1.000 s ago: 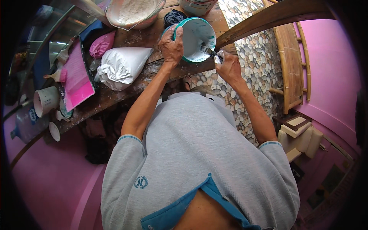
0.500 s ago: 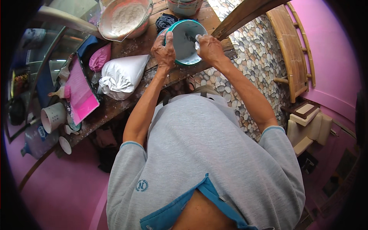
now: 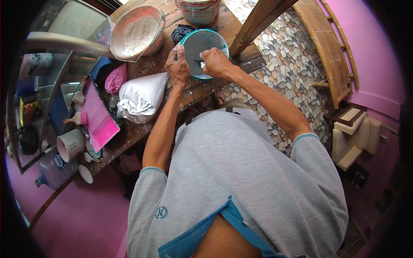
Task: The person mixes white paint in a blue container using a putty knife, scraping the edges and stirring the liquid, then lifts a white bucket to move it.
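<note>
The teal-rimmed tub (image 3: 210,38) was on the tabletop (image 3: 144,69), near its front edge, with its mouth tipped toward the person. The left hand (image 3: 177,69) had its grip on the tub's left rim, thumb uppermost; the right hand (image 3: 216,63) was curled in a fist-like grip around a tool (image 3: 197,62), its dark end inside the tub and its handle mostly hidden by the fingers. The tabletop was of brown wooden planks, spattered with white. To its right spread a floor (image 3: 284,73) patterned with pebbles, then a bamboo bench (image 3: 325,56) against a pink wall (image 3: 373,75), with a beige cushioned seat (image 3: 355,135) nearer the person. Just behind the tub lay a bunched dark cloth (image 3: 182,33), and beyond it stood a bucket (image 3: 198,15). Left of these, a wide basin (image 3: 153,45) held pale powder. A tied white bag (image 3: 143,96) sat left of the left wrist, then a pink bag (image 3: 116,78), a pink paint tray (image 3: 97,112) with two brushes beside it, and a pale cup (image 3: 71,145) on its side. The right hand covered part of the tub's mouth, and a wooden post (image 3: 260,28) slanted across the tabletop's right end.
</note>
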`<state>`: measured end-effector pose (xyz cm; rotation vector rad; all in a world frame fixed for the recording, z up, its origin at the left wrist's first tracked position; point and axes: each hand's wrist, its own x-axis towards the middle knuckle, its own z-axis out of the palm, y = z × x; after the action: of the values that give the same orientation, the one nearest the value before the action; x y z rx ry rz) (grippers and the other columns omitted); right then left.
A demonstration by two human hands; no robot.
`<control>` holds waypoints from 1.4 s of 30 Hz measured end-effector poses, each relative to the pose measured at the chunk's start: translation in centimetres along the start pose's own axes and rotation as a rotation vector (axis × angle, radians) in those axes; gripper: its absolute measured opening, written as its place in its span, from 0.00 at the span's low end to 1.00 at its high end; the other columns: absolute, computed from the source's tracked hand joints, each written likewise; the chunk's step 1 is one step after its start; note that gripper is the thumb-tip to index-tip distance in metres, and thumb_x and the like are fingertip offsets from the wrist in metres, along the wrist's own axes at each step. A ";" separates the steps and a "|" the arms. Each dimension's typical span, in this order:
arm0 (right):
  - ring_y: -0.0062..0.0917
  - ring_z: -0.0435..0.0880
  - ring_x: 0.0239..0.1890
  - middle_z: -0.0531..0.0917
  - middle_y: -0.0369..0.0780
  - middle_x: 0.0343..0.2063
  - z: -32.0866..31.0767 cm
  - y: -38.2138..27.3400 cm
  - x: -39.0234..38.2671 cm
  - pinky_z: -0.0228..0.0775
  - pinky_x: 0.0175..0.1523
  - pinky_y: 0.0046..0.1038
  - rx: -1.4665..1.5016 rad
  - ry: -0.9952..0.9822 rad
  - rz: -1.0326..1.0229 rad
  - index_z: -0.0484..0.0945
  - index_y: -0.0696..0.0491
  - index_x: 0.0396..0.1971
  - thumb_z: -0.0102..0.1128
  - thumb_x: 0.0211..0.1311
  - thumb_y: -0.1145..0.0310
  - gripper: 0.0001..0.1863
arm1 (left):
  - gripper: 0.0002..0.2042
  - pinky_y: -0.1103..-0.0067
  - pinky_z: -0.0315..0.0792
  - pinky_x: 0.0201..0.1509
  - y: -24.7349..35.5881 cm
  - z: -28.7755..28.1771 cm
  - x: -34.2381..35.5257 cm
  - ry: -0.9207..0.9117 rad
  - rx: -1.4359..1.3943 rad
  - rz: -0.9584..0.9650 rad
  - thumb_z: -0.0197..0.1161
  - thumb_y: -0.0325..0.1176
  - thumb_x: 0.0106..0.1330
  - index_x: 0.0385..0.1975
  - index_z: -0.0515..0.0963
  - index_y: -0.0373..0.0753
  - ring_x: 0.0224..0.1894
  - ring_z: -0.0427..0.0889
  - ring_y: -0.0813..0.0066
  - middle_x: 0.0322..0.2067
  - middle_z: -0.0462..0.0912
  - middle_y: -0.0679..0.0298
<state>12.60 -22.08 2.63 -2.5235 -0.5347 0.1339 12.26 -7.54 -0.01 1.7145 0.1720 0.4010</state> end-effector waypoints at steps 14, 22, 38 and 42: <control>0.47 0.80 0.38 0.81 0.53 0.30 -1.5 0.9 2.8 0.73 0.46 0.42 -0.143 0.068 -0.055 0.79 0.61 0.28 0.57 0.42 0.71 0.11 | 0.22 0.78 0.70 0.44 0.0 -0.1 0.6 -0.044 0.025 0.008 0.54 0.47 0.66 0.41 0.78 0.29 0.37 0.77 0.74 0.34 0.83 0.57; 0.45 0.81 0.36 0.81 0.51 0.29 -2.3 -0.4 2.3 0.73 0.44 0.42 -0.064 0.081 -0.180 0.78 0.59 0.27 0.56 0.45 0.73 0.08 | 0.19 0.79 0.70 0.47 0.5 0.2 0.7 -0.050 -0.016 0.009 0.56 0.42 0.65 0.41 0.78 0.28 0.38 0.78 0.74 0.35 0.83 0.57; 0.45 0.81 0.35 0.80 0.52 0.31 -1.6 1.6 0.8 0.73 0.43 0.40 -0.175 0.070 -0.103 0.78 0.60 0.28 0.53 0.47 0.77 0.07 | 0.22 0.77 0.70 0.46 -0.5 -0.6 0.9 -0.029 0.009 0.008 0.56 0.46 0.65 0.41 0.78 0.28 0.38 0.78 0.72 0.35 0.83 0.56; 0.49 0.82 0.34 0.80 0.58 0.28 -0.2 0.5 -0.5 0.75 0.42 0.43 -0.096 -0.024 -0.009 0.79 0.62 0.24 0.55 0.43 0.76 0.07 | 0.22 0.77 0.71 0.46 -0.1 -0.4 0.9 -0.021 0.018 -0.011 0.55 0.46 0.65 0.41 0.78 0.28 0.38 0.79 0.71 0.36 0.83 0.55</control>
<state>12.34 -22.73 2.55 -2.6155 -0.5746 0.1391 12.92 -6.87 0.05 1.7340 0.1702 0.3738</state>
